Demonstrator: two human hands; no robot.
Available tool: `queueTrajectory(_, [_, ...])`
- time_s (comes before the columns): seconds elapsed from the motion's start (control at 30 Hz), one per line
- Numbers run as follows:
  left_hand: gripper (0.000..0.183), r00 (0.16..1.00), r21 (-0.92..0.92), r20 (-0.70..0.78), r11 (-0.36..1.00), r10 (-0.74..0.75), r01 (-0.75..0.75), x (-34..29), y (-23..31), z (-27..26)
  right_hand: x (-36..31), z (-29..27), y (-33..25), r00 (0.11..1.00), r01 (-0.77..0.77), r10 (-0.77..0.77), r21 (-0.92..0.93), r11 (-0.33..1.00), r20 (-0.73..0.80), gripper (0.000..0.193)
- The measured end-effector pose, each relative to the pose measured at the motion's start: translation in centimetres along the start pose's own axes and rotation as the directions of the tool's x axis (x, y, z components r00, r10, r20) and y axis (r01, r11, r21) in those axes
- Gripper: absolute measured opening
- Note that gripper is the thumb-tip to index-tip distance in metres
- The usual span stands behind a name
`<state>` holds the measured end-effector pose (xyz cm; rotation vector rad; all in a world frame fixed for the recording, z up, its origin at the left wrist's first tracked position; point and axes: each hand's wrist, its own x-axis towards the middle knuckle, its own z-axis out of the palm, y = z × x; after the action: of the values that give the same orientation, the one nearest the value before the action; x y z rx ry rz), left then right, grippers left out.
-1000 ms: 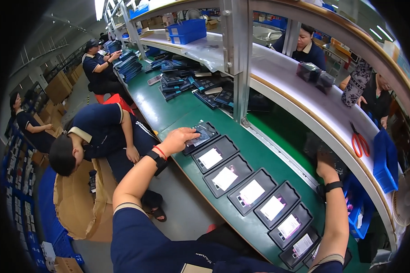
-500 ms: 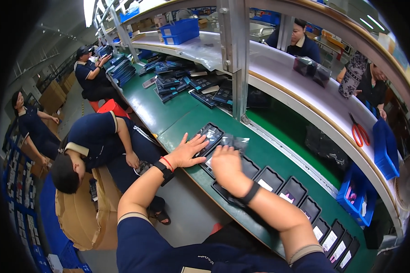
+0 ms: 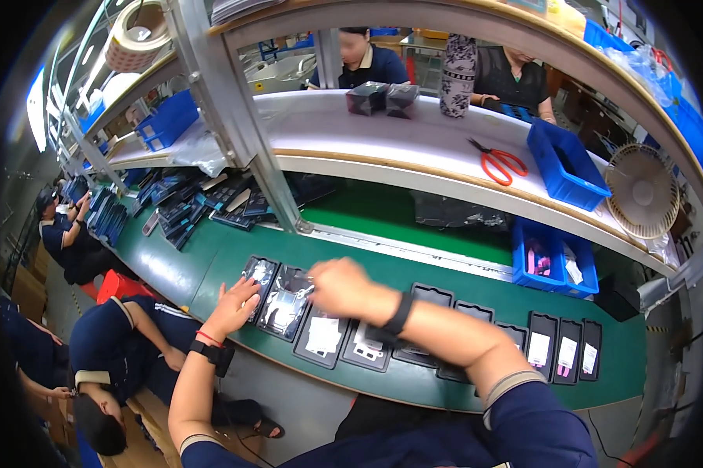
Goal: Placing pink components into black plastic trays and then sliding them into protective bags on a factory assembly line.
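Observation:
My left hand (image 3: 233,308) has its fingers spread at the left end of a row of black plastic trays. Its fingertips lie at the first black tray (image 3: 262,270), which has a shiny packet inside. In the second tray sits a clear, glossy plastic bag (image 3: 286,306). Just right of that bag, my right hand (image 3: 342,290) is curled and slightly blurred, its fingertips near the bag's edge. Whatever those fingers may pinch is hidden. Below the right hand, another tray (image 3: 301,352) carries a white paper label (image 3: 323,335).
More labelled black trays (image 3: 568,351) run rightward along the green bench (image 3: 211,257). Dark flat packages (image 3: 188,207) are piled at the left. Red-handled scissors (image 3: 501,165) and a blue bin (image 3: 566,168) rest on the shelf. A co-worker (image 3: 117,343) bends at the left.
My view has turned right. The bag that was bunched beside my right hand now lies in the second tray. My right hand has shifted off that tray, rightward; my left stays by the first.

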<state>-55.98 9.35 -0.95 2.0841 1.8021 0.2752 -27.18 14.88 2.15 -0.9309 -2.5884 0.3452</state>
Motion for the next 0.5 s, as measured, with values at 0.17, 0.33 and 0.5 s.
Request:
queueTrajectory(0.17, [0.048,0.903,0.081,-0.028,0.902,0.428,-0.425,5.1,10.1,-3.2,-4.2,-10.5,15.7,0.803,-0.398,0.532,-0.423,0.814,0.268,0.038])
queueTrajectory(0.33, [0.056,0.71,0.148,0.189,0.695,0.679,-0.704,16.4,22.3,0.5,-9.1,-12.2,22.7,0.901,-0.373,0.428,-0.62,0.691,-0.065,0.048])
queueTrajectory(0.5, [0.052,0.798,0.16,0.325,0.802,0.507,-0.575,26.0,29.5,7.2,-8.8,-10.1,23.4,0.909,-0.357,0.417,-0.554,0.752,-0.018,0.044])
